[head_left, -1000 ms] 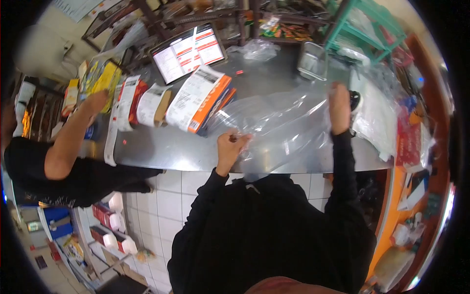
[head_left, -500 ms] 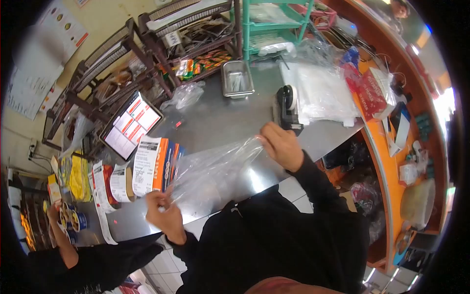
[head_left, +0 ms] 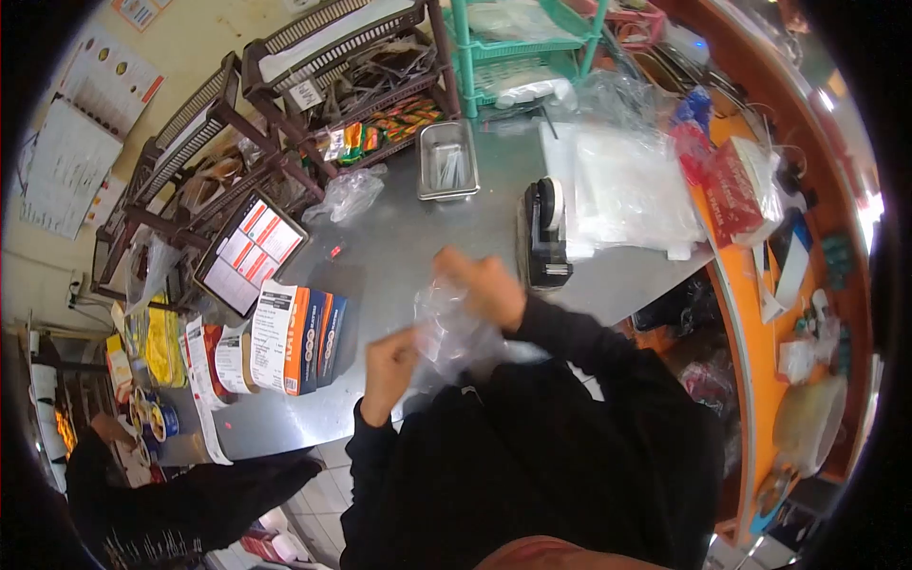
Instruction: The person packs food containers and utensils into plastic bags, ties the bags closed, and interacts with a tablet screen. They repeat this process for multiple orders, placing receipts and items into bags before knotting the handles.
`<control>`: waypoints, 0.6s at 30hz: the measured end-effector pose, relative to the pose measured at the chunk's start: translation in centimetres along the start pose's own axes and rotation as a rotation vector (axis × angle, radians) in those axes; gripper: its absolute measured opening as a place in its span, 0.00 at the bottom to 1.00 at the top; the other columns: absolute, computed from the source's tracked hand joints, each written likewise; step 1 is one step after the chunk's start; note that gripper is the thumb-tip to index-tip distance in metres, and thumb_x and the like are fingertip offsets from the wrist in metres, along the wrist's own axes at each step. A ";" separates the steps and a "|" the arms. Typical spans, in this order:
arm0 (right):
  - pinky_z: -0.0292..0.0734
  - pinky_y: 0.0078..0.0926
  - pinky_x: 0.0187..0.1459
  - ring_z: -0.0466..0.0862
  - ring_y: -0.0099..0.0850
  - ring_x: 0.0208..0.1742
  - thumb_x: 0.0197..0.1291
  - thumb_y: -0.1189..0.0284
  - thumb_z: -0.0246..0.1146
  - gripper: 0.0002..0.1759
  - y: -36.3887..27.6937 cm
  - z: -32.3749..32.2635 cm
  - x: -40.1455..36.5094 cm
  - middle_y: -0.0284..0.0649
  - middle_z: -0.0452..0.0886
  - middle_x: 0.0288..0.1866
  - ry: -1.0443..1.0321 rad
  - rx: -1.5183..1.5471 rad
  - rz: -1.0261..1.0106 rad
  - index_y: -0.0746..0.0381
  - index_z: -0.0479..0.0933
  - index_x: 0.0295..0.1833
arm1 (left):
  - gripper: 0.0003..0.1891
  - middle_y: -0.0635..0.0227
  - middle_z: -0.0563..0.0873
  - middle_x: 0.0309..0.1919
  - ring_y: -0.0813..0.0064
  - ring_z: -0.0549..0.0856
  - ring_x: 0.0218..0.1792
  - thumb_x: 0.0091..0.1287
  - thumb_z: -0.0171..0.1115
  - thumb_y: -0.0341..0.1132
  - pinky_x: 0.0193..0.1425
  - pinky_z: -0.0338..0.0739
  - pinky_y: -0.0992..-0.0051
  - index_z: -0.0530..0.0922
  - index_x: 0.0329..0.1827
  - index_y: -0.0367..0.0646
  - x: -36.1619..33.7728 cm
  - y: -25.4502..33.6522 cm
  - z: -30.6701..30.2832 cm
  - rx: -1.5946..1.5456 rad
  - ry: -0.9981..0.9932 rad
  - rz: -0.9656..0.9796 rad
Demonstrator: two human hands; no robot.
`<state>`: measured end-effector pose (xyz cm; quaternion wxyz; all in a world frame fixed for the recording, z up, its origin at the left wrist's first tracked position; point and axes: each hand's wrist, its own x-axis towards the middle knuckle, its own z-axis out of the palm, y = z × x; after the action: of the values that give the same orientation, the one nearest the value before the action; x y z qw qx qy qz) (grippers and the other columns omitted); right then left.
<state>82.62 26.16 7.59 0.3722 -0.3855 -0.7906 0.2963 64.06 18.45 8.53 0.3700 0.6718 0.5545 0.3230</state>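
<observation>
A clear plastic bag [head_left: 454, 332] hangs crumpled between my hands, over the metal table's front edge. My left hand [head_left: 391, 366] pinches its left side, close to the orange and blue boxes [head_left: 302, 340] with printed receipts on them. At the bag's upper right, my right hand [head_left: 483, 290] is closed on the plastic, somewhat blurred by motion. To the right of that hand stands a black tape dispenser [head_left: 545, 236], beside a stack of clear plastic bags [head_left: 622, 185].
A tablet [head_left: 251, 254] leans by brown racks [head_left: 328, 71]. A metal tray [head_left: 446, 161] sits near the green shelf [head_left: 527, 68]. At lower left, a co-worker's hand [head_left: 112, 429] is near round tubs [head_left: 157, 418]. An orange counter [head_left: 736, 313] borders the right.
My hands have come closer together, the right one moving left. The bag, stretched out before, is now bunched between them. The co-worker's arm at lower left has shifted.
</observation>
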 end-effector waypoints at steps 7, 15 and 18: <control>0.75 0.23 0.32 0.64 0.28 0.17 0.40 0.86 0.56 0.19 -0.6 -10.8 0.8 0.40 0.70 0.22 0.274 -0.006 0.079 0.64 0.69 0.43 | 0.24 0.61 0.80 0.29 0.69 0.78 0.25 0.44 0.54 0.18 0.28 0.72 0.79 0.77 0.46 0.47 -6.9 3.5 -4.8 0.658 0.424 0.018; 0.67 0.24 0.47 0.72 0.29 0.45 0.49 0.71 0.56 0.17 -5.5 -4.2 4.2 0.37 0.72 0.44 -0.192 0.000 -0.496 0.61 0.70 0.47 | 0.24 0.56 0.68 0.51 0.63 0.68 0.52 0.49 0.59 0.31 0.56 0.59 0.63 0.67 0.51 0.41 0.0 -2.6 -0.8 0.618 0.466 -0.051; 0.64 0.29 0.53 0.69 0.33 0.54 0.55 0.75 0.47 0.16 -0.8 -0.7 1.7 0.43 0.70 0.52 -0.744 0.310 -0.232 0.62 0.68 0.50 | 0.13 0.59 0.73 0.44 0.64 0.75 0.39 0.53 0.54 0.27 0.47 0.67 0.67 0.69 0.42 0.38 -3.1 -7.1 -3.6 0.055 0.706 -0.032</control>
<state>82.19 27.35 9.20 0.1459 -0.1000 -0.8553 0.4870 56.94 16.73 4.26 0.1424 0.5197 0.6670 0.5144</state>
